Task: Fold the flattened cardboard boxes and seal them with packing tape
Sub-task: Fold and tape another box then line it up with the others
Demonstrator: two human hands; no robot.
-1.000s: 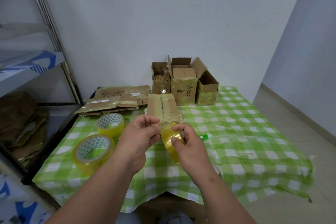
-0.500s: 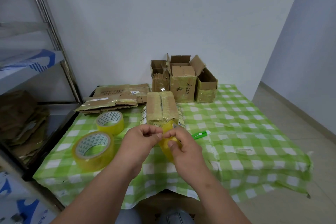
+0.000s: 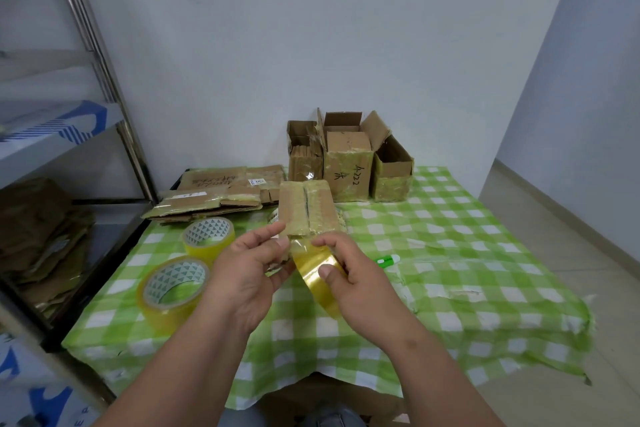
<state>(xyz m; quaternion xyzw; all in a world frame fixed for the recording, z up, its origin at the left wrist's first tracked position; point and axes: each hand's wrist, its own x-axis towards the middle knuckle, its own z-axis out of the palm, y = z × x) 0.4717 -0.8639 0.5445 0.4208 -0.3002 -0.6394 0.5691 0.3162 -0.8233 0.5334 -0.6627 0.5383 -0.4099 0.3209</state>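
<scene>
A folded cardboard box (image 3: 308, 210) stands on the green checked tablecloth (image 3: 450, 253), its top flaps meeting at a centre seam. Just in front of it my right hand (image 3: 353, 274) grips a yellow tape roll (image 3: 317, 276), thumb on the outer face. My left hand (image 3: 247, 269) is beside the roll and pinches the free end of the clear tape (image 3: 294, 244), which stretches a short way from the roll toward the box's near edge. A pile of flattened boxes (image 3: 214, 194) lies at the table's back left.
Two more yellow tape rolls (image 3: 207, 239) (image 3: 173, 288) lie left of my hands. Several open boxes (image 3: 349, 163) stand at the back against the wall. A green-and-white cutter (image 3: 388, 259) lies right of my hands. A metal shelf (image 3: 52, 149) with cardboard stands at left.
My hands have drawn slightly apart, and a short length of tape now shows between the roll and my left fingers. The roll has tilted so that its outer face shows.
</scene>
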